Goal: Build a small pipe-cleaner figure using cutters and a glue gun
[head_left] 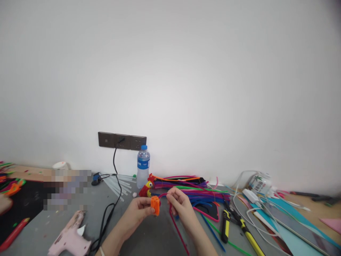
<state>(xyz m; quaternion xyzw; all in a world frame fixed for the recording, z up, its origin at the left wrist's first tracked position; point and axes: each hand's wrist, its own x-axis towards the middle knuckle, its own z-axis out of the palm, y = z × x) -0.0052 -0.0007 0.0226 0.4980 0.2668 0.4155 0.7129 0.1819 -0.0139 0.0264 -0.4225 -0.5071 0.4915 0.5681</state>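
Note:
My left hand (138, 209) is closed around a small orange pipe-cleaner coil (155, 205), held just above the grey table (154, 234). My right hand (179, 204) pinches a red pipe cleaner (178, 233) that trails down toward the table's near edge. The two hands sit close together, almost touching at the coil. Just behind them stands a small red and yellow pipe-cleaner bird (147, 188).
A pile of coloured pipe cleaners (191, 188) lies behind my right hand. A water bottle (143, 166) stands by the wall sockets (122, 141). A pink glue gun (70, 236) lies at the left, its black cord (109, 209) running up. Yellow-handled pliers (234, 222), white cables and coloured sheets lie right.

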